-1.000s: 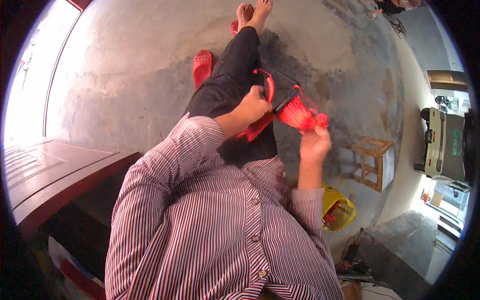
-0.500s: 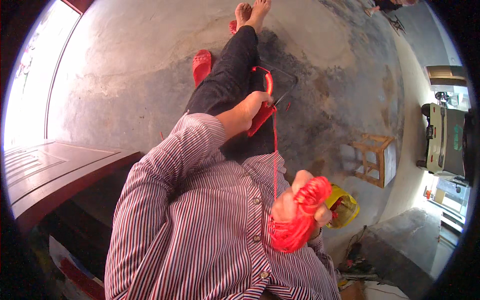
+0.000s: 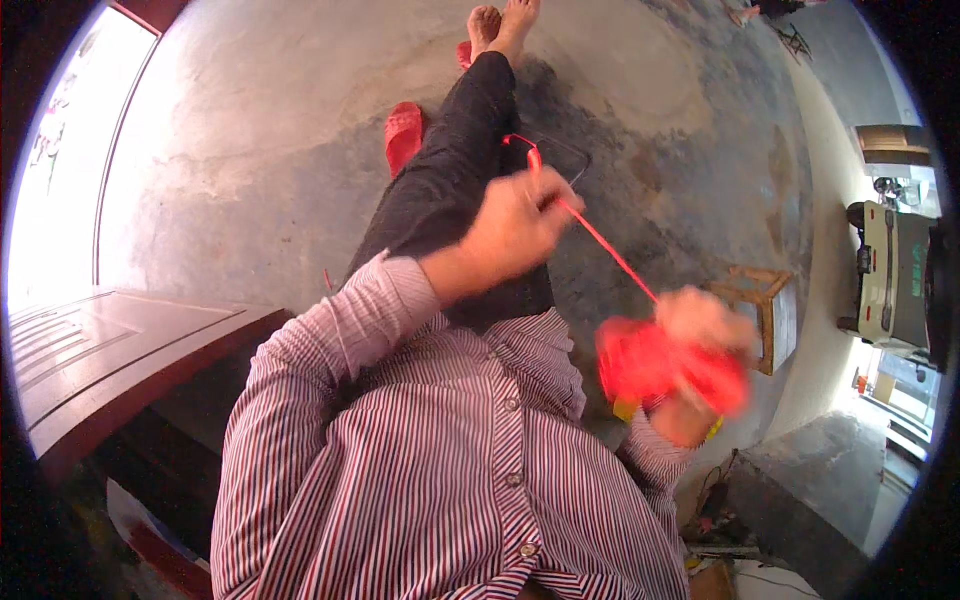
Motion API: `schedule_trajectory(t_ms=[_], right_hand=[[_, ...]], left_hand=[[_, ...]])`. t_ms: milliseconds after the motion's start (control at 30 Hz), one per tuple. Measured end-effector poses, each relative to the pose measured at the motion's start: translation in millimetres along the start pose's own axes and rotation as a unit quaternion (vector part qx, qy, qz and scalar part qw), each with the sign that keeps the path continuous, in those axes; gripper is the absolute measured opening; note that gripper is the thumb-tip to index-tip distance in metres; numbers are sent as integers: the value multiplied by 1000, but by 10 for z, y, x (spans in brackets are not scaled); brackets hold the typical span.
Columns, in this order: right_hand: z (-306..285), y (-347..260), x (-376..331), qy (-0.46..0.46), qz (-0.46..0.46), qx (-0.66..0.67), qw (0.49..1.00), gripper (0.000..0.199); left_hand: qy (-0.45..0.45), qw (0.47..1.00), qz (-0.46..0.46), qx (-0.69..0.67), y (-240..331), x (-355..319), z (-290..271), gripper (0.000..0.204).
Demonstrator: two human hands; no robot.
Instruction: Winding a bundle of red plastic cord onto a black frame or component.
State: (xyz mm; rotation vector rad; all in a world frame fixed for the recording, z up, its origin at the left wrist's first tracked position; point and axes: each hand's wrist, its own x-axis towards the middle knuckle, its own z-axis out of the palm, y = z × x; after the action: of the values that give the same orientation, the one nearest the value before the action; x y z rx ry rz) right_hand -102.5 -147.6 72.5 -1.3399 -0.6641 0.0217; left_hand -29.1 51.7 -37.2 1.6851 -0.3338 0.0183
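I sit with my legs stretched out on a concrete floor. My left hand (image 3: 515, 228) grips a thin dark wire frame (image 3: 572, 160) over my lap; part of the frame is wrapped in red cord (image 3: 530, 152). A taut red strand (image 3: 610, 250) runs from the frame down to a loose red bundle of cord (image 3: 650, 365). My right hand (image 3: 700, 325) holds that bundle off to the right of my lap and is blurred by motion.
A red slipper (image 3: 403, 135) lies left of my legs, with another (image 3: 463, 52) by my bare feet. A wooden stool (image 3: 765, 305) stands to the right, with a yellow object (image 3: 625, 408) near it. A dark wooden panel (image 3: 100, 340) is on the left and a machine (image 3: 890, 280) on the far right.
My right hand pulled the red bundle away from the frame, down toward my chest, then out to the right. The strand is now stretched taut. My left hand stayed on the frame.
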Motion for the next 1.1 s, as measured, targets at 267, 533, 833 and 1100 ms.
schedule_trajectory(t_ms=[267,533,833,1100], right_hand=[[-151,1505,106,57,187,-612,766,26],[23,1679,-15,238,143,-326,904,31],[46,1189,-252,304,122,-137,935,35],[192,556,-1108,354,119,262,890,37]], left_hand=[[13,991,-100,88,-626,446,112,20],[72,985,13,159,-397,390,14,12],[-145,960,-217,-102,-129,281,-47,20],[-4,949,-312,-36,-564,181,141,44]])
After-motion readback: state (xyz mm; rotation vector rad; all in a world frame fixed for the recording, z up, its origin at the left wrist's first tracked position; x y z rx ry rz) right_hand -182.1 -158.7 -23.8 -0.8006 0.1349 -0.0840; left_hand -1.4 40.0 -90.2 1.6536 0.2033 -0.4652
